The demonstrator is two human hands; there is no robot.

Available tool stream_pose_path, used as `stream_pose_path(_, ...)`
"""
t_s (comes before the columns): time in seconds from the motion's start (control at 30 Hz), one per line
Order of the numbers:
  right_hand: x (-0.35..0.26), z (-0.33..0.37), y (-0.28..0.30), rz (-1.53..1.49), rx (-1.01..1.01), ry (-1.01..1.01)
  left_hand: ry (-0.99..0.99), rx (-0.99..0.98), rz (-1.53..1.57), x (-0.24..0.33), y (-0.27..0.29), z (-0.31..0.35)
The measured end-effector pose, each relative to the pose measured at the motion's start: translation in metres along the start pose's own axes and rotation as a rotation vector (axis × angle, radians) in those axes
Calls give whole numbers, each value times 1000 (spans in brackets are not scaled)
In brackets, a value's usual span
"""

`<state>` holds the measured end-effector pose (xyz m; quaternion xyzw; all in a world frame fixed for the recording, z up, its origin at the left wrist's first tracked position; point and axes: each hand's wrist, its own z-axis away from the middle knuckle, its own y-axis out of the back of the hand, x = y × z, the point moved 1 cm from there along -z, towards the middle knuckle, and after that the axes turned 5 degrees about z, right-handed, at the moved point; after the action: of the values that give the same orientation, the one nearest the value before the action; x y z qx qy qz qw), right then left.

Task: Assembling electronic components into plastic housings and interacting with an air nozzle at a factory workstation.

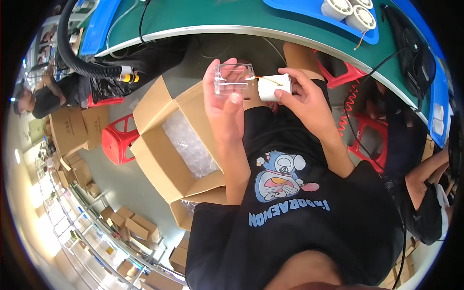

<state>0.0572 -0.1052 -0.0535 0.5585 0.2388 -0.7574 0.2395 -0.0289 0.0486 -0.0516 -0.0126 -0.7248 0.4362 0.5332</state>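
In my left hand (226, 108) lies a clear plastic cup-shaped shell (234, 79), on its side, with the fingers behind it and the thumb at its lower edge. My right hand (308, 94) grips a white plastic cylinder (273, 89) between thumb and fingers. A thin orange wire (265, 78) runs across the cylinder toward the clear shell. The two pieces are close together, with a narrow gap between them. Both are held over my lap, below the edge of the green workbench (208, 17).
A blue tray (302, 6) on the bench holds several white round parts (361, 19). To my left stands an open cardboard box (164, 166) with clear plastic pieces (186, 140) inside. Beside it are a red stool (117, 141) and a black flexible hose (72, 58). Other people sit on both sides.
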Motion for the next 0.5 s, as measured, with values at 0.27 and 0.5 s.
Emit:
stream_pose_path(0.27,-13,2,8,-87,-82,160,25,-53,-127,1,-6,18)
stream_pose_path(0.5,-12,1,3,-285,-203,198,49,-39,-151,7,2,29)
